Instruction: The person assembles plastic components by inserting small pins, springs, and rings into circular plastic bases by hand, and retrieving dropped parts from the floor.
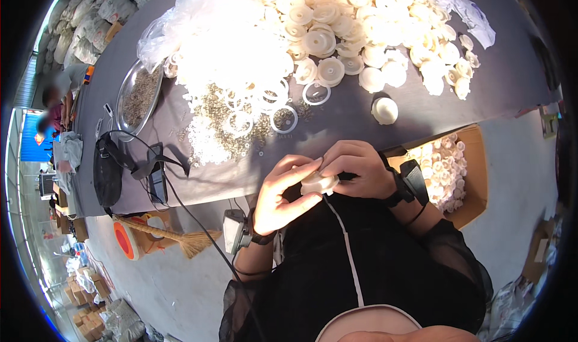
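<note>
Cream-coloured, rounded plastic part (319,184): I see it in front of the torso, near the worktop's edge, pinched between thumb and fingers of the left grip (282,192). The right grip (361,172) curls against its upper side; whether it pinches too, I cannot tell. Beyond, on the grey worktop (340,124), lie flat white rings (295,120), a lone cream knob-like piece (385,111) and a heap of round cream parts (331,41).

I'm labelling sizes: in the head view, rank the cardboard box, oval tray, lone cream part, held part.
1. Cardboard box
2. Oval tray
3. Lone cream part, held part: unsure, latter partly hidden
</note>
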### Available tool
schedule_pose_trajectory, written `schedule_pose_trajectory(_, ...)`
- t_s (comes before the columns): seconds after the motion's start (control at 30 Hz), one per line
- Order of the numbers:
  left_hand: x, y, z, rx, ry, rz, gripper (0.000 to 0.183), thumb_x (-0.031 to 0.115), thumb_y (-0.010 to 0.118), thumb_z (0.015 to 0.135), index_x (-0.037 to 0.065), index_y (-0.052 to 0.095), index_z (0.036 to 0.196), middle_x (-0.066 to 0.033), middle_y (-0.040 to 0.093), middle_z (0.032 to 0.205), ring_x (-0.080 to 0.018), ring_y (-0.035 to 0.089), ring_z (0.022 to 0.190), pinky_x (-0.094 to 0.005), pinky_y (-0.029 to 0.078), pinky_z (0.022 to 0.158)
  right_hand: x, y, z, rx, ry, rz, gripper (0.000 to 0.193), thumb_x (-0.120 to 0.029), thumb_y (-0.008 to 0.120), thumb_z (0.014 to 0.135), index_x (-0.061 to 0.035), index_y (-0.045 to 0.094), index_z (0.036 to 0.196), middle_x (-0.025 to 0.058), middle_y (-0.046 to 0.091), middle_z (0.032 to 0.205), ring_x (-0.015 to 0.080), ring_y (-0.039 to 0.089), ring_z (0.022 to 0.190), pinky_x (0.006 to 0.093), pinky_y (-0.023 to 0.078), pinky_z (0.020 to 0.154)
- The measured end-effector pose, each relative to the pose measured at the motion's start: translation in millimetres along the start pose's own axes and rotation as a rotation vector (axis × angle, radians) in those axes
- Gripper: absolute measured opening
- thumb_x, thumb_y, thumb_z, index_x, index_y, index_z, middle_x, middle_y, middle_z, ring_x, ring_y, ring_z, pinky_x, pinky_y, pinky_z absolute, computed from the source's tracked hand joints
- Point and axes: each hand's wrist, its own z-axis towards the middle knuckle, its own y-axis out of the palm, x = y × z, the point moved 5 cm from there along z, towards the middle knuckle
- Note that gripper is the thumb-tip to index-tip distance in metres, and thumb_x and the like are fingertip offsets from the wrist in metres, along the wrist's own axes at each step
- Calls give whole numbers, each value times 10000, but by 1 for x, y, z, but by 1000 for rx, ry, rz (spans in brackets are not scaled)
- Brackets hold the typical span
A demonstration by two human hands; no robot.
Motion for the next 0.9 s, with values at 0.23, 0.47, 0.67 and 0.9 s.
schedule_pose_trajectory(0.23,2,-3,-8,122,69,98,384,34,764,641,13,642,1004,-92,612,974,-230,577,899,-318,464,774,-14,-3,2,-44,-173,-205,232,-43,736,629,-69,589,806,41,607,814,232,602,725,330,505,650)
schedule_pose_trajectory(0.47,5,4,-10,201,247,238,336,31,764,615,18,632,924,-92,601,946,-243,565,871,-330,450,781,-15,-2,-2,-13,-202,-229,228,-46,734,638,-72,588,811,40,611,827,231,601,749,343,510,704)
schedule_pose_trajectory(0.67,-30,26,1,257,81,-198,301,15,620,777,-10,526,1061,-124,531,1091,-219,527,1007,-330,422,868,3,-29,-17,105,-62,-339,316,-33,712,600,-98,598,888,48,598,853,245,581,781,335,474,668)
schedule_pose_trajectory(0.9,-63,44,18,285,-123,-26,279,-19,631,761,28,564,1027,-91,566,1036,-195,573,915,-299,433,832,45,-142,-70,488,364,-1104,351,-44,671,680,-78,616,1025,116,557,972,280,516,913,383,426,797)
